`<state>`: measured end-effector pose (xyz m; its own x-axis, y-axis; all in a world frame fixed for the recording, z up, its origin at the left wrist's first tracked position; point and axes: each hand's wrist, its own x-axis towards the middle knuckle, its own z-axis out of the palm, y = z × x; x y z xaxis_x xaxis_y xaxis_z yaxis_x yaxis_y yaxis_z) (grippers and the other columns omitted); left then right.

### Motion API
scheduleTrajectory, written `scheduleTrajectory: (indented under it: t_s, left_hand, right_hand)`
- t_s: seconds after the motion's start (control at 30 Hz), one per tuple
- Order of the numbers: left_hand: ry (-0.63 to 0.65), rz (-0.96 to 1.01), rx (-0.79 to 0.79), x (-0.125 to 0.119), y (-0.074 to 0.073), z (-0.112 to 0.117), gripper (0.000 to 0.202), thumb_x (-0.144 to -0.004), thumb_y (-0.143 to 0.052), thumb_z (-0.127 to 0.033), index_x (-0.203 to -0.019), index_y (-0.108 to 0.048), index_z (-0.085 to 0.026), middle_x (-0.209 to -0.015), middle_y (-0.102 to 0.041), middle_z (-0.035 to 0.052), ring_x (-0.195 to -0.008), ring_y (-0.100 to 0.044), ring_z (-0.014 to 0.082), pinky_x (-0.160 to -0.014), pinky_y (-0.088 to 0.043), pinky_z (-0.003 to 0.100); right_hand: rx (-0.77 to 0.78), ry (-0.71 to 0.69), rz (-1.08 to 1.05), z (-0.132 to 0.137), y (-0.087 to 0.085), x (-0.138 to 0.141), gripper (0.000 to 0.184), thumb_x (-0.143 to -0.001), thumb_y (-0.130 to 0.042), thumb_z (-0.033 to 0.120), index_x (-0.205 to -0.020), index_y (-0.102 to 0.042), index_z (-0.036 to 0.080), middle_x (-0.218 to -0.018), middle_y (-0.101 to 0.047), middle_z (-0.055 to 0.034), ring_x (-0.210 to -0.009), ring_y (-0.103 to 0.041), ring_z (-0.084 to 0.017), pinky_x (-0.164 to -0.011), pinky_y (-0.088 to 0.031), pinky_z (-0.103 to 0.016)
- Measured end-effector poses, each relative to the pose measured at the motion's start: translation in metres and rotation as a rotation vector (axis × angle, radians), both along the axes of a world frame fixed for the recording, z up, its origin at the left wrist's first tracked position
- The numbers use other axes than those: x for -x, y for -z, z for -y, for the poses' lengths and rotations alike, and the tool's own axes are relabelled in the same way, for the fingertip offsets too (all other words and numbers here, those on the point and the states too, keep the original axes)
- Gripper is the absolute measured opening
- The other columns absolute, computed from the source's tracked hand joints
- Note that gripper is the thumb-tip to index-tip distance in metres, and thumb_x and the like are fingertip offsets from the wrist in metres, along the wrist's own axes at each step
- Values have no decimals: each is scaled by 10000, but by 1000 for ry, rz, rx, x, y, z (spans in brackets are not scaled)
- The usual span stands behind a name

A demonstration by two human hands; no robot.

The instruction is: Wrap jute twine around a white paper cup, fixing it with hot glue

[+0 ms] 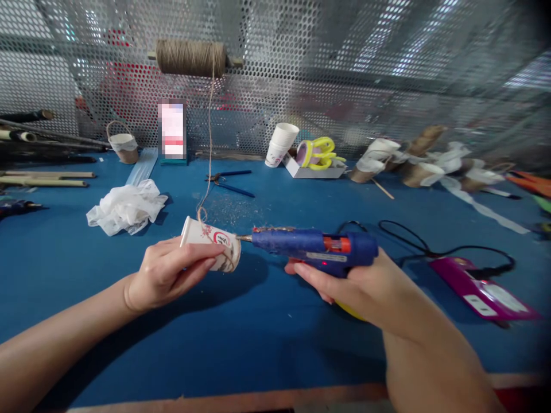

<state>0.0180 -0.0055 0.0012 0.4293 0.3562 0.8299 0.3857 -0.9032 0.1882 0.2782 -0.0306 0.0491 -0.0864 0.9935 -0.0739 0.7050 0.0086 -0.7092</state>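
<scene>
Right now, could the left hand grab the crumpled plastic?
Probably not while the left hand holds the cup; once freed, nothing visible blocks its way to the crumpled plastic.

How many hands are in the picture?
2: the left hand holds a paper cup, and the right hand grips a blue glue gun. No other hands show.
</scene>
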Motion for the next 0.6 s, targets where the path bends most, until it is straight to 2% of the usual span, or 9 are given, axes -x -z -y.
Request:
scheduleTrajectory:
  t_s: [0.17,0.27,0.4,0.6]
  left_hand:
    - [-16,2,-5,0,1,-1,119,-893,-516,-136,-980,-596,-151,-649,-670,24,-523,-625,105,-485,-509,188]
    - [-10,3,-4,0,1,0,120,-893,-516,-136,-981,-596,-149,-642,-669,23,-510,-623,104,-482,-510,186]
    - [-8,0,26,0,-1,1,136,-891,-513,-132,-995,-595,-164,-642,-675,19,-510,-625,106,-495,-520,192]
    - [-35,32,56,0,-2,1,118,-891,-517,-140,-970,-605,-143,-682,-694,29,-541,-631,97,-501,-515,174]
  right_hand:
    - [0,23,11,6,4,-8,315,-659,-677,492,-782,-664,202,-607,-641,-1,-454,-548,-117,-415,-445,-237]
    - [-17,-2,1,4,3,-7,274,-685,-658,470,-738,-674,203,-502,-588,27,-382,-485,-97,-359,-394,-228]
    - [-15,-12,-18,2,3,-4,256,-709,-644,464,-706,-676,209,-422,-524,45,-369,-474,-100,-357,-389,-225]
    - [-24,-86,6,7,6,-15,292,-693,-673,481,-812,-696,215,-652,-666,-17,-423,-516,-113,-384,-435,-256]
